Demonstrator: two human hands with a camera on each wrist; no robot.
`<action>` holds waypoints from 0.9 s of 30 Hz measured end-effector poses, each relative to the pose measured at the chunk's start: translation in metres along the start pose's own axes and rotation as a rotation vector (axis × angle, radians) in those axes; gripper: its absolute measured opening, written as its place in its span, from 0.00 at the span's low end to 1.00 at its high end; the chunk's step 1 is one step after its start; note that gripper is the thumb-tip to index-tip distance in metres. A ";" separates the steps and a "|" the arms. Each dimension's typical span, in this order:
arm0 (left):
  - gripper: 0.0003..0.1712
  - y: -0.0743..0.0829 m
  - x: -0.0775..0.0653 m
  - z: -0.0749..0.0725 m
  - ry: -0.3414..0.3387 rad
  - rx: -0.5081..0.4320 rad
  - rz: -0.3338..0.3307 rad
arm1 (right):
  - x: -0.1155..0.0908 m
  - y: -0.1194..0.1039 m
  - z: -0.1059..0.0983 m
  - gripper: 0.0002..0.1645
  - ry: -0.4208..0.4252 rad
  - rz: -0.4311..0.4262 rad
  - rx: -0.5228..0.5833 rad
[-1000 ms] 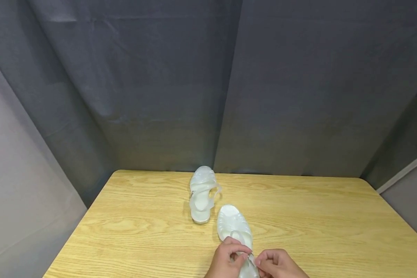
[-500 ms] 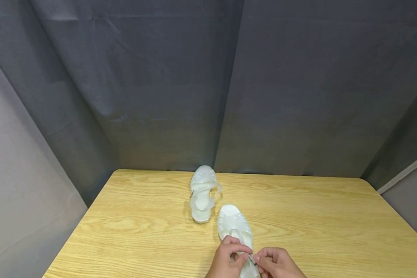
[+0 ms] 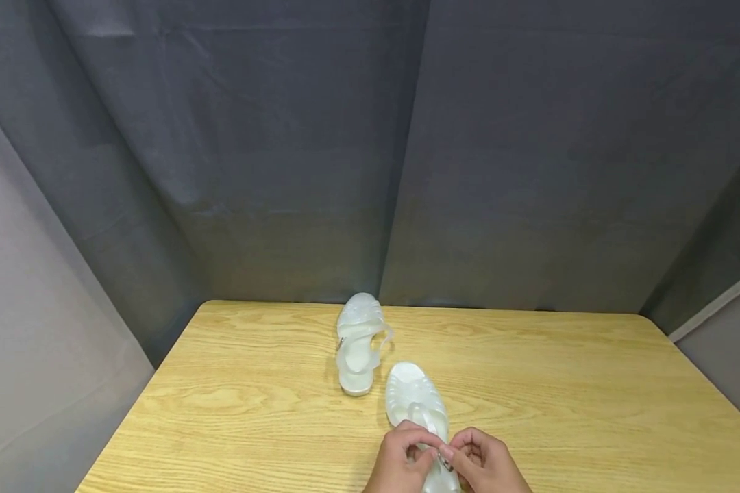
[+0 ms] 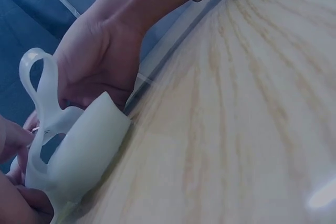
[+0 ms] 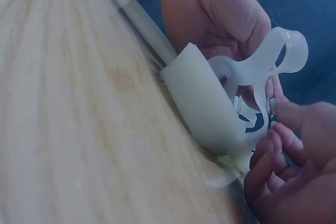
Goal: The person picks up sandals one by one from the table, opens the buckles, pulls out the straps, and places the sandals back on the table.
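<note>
A pearly white jelly sandal (image 3: 413,392) lies on the table with its toe pointing away from me. My left hand (image 3: 402,460) pinches its strap between thumb and index finger, just above the footbed. Right beside it, my right hand (image 3: 486,459) pinches the strap's small metal buckle (image 5: 271,107), and both sets of fingertips meet there. In the left wrist view the sandal's heel part (image 4: 94,150) faces the camera, with a strap loop (image 4: 39,72) standing up from it. Fingers partly hide the buckle and the middle of the sandal.
A matching white sandal (image 3: 358,359) lies farther back on the left, its strap arching out to the right. The wooden table (image 3: 567,383) ends at a dark grey curtain (image 3: 284,150). Pale panels (image 3: 31,308) stand at the sides.
My right hand has shifted slightly left and up, its thumb now against the left fingertips at the buckle. The left hand and both sandals stay nearly in place.
</note>
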State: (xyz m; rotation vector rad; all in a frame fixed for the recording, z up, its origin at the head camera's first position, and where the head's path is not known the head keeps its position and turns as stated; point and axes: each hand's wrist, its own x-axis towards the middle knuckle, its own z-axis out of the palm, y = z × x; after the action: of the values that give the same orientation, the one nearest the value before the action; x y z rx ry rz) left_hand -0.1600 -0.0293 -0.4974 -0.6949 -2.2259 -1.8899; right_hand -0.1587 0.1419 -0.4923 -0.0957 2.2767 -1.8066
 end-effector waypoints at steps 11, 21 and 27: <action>0.05 0.007 0.000 0.001 0.048 -0.130 -0.258 | -0.003 0.001 -0.003 0.24 -0.148 -0.157 0.036; 0.04 0.005 0.001 0.000 0.059 -0.135 -0.267 | -0.006 -0.001 0.005 0.16 -0.079 -0.247 -0.086; 0.04 0.005 0.001 0.001 0.086 -0.117 -0.268 | -0.009 -0.007 0.007 0.16 -0.060 -0.208 -0.146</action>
State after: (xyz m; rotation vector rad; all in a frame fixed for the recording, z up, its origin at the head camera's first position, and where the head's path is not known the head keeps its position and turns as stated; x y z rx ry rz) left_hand -0.1582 -0.0276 -0.4928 -0.3345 -2.2648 -2.1416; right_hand -0.1495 0.1352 -0.4862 -0.4213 2.4300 -1.7019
